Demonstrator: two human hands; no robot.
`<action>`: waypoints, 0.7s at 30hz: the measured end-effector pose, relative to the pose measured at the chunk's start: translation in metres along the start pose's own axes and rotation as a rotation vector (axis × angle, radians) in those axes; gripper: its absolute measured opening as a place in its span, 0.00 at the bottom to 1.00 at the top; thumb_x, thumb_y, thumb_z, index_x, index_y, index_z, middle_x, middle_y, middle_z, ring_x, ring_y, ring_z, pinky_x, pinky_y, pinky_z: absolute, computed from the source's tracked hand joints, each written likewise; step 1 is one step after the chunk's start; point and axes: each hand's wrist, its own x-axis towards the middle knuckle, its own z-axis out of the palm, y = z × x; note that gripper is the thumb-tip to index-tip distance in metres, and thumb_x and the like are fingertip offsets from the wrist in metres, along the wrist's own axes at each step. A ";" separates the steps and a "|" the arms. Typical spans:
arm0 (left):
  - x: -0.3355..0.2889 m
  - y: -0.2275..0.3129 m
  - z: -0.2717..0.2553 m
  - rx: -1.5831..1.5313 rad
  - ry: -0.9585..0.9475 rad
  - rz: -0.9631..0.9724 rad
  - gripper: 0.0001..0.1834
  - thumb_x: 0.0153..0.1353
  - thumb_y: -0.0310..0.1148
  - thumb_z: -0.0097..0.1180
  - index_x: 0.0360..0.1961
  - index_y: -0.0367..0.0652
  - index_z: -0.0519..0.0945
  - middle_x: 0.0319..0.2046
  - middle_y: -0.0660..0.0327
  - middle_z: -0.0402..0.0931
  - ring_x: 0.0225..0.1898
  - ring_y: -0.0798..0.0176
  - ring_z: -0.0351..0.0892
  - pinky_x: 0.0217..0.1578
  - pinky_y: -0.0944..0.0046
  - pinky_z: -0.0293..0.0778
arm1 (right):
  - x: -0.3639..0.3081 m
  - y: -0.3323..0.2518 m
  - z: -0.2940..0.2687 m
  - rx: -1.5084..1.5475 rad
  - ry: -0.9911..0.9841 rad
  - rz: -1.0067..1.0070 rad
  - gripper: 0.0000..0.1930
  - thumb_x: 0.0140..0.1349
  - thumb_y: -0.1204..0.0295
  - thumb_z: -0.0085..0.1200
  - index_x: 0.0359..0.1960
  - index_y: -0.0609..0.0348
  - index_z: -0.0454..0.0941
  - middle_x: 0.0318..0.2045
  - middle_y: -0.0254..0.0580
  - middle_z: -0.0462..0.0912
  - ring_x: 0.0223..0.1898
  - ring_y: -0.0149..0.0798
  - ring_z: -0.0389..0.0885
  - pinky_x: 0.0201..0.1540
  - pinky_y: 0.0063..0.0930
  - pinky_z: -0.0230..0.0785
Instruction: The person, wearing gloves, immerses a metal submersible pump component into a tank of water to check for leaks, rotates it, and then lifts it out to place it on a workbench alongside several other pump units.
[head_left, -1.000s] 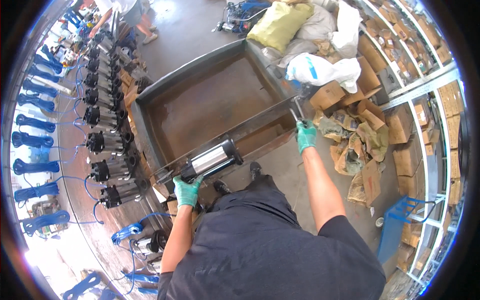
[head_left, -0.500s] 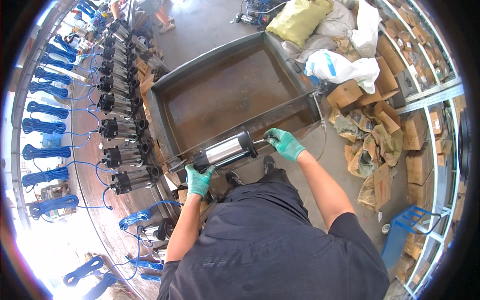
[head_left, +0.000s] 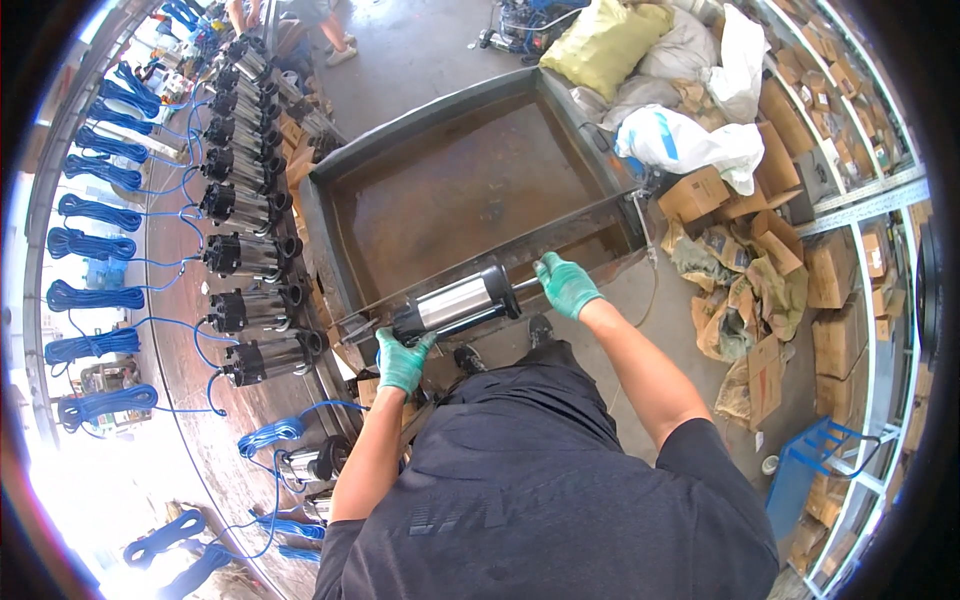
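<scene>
A submersible pump (head_left: 452, 305) with a shiny steel barrel and black ends lies tilted across the near edge of a water tank (head_left: 590, 208). My left hand (head_left: 402, 362), in a green glove, is closed around the pump's black left end. A thin metal rod (head_left: 526, 284) sticks out from the pump's right end. My right hand (head_left: 568, 286), gloved in green too, has its fingers closed at the rod's outer end; the palm side is hidden. Murky brown water stands in the tank.
Similar pumps (head_left: 240, 255) line the bench (head_left: 170, 330) at left, joined to coiled blue cables (head_left: 95, 295). Sacks (head_left: 690, 145) and cardboard boxes (head_left: 694, 194) crowd the right, before shelving (head_left: 868, 205). A blue step stool (head_left: 800, 470) stands lower right. Another person's legs (head_left: 335, 38) show at the top.
The pump's barrel looks slightly rolled, with the strip along its near side now darker. My right hand's fingers have shifted a little at the rod. My left hand stays on the black end.
</scene>
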 end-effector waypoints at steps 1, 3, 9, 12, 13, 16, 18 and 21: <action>0.000 0.001 0.001 -0.011 0.002 0.008 0.53 0.54 0.45 0.76 0.68 0.27 0.55 0.60 0.38 0.70 0.62 0.49 0.72 0.63 0.57 0.67 | 0.003 0.008 0.004 0.131 -0.004 -0.032 0.22 0.75 0.55 0.44 0.54 0.63 0.73 0.44 0.61 0.84 0.45 0.62 0.83 0.48 0.51 0.73; 0.000 0.005 -0.001 -0.023 -0.028 -0.066 0.54 0.54 0.45 0.76 0.68 0.27 0.54 0.62 0.38 0.69 0.62 0.49 0.72 0.63 0.57 0.67 | 0.005 0.019 0.003 0.392 -0.015 -0.101 0.22 0.75 0.55 0.46 0.55 0.63 0.72 0.42 0.56 0.85 0.43 0.55 0.86 0.45 0.48 0.75; -0.003 0.003 0.000 -0.046 -0.001 0.049 0.50 0.55 0.43 0.76 0.66 0.29 0.56 0.60 0.43 0.71 0.61 0.52 0.72 0.62 0.57 0.68 | -0.012 0.016 -0.039 0.953 -0.521 0.076 0.29 0.69 0.46 0.56 0.50 0.64 0.77 0.34 0.46 0.85 0.34 0.38 0.87 0.37 0.31 0.80; 0.004 -0.011 0.004 -0.106 0.000 0.081 0.44 0.56 0.40 0.75 0.62 0.32 0.60 0.58 0.48 0.73 0.59 0.55 0.73 0.62 0.58 0.68 | -0.001 0.015 -0.041 0.655 -0.467 0.102 0.29 0.68 0.42 0.54 0.40 0.62 0.82 0.24 0.41 0.83 0.29 0.35 0.84 0.32 0.30 0.77; 0.004 -0.010 0.005 -0.087 0.010 0.070 0.43 0.56 0.39 0.75 0.62 0.32 0.60 0.57 0.48 0.73 0.59 0.55 0.73 0.62 0.58 0.67 | 0.002 0.006 -0.040 0.533 -0.439 0.185 0.29 0.70 0.42 0.51 0.36 0.61 0.83 0.21 0.37 0.79 0.26 0.31 0.79 0.30 0.30 0.72; 0.005 -0.013 0.005 -0.038 0.025 0.079 0.45 0.55 0.39 0.76 0.64 0.30 0.59 0.58 0.47 0.72 0.59 0.54 0.73 0.63 0.59 0.67 | 0.009 0.010 -0.016 0.520 -0.277 0.208 0.27 0.73 0.46 0.48 0.34 0.60 0.83 0.22 0.34 0.78 0.25 0.28 0.74 0.31 0.28 0.68; 0.004 -0.004 0.005 0.010 0.027 0.039 0.49 0.54 0.40 0.77 0.65 0.28 0.58 0.59 0.45 0.71 0.60 0.52 0.71 0.63 0.57 0.67 | 0.006 0.013 -0.001 0.735 -0.222 0.203 0.19 0.76 0.53 0.46 0.45 0.53 0.83 0.19 0.27 0.73 0.18 0.25 0.69 0.20 0.23 0.62; 0.000 -0.001 0.001 0.007 0.020 0.057 0.50 0.53 0.42 0.77 0.65 0.28 0.58 0.60 0.44 0.70 0.61 0.51 0.71 0.64 0.56 0.66 | -0.008 -0.002 -0.012 0.976 -0.248 0.238 0.17 0.77 0.55 0.45 0.56 0.50 0.77 0.19 0.25 0.71 0.17 0.23 0.67 0.19 0.21 0.60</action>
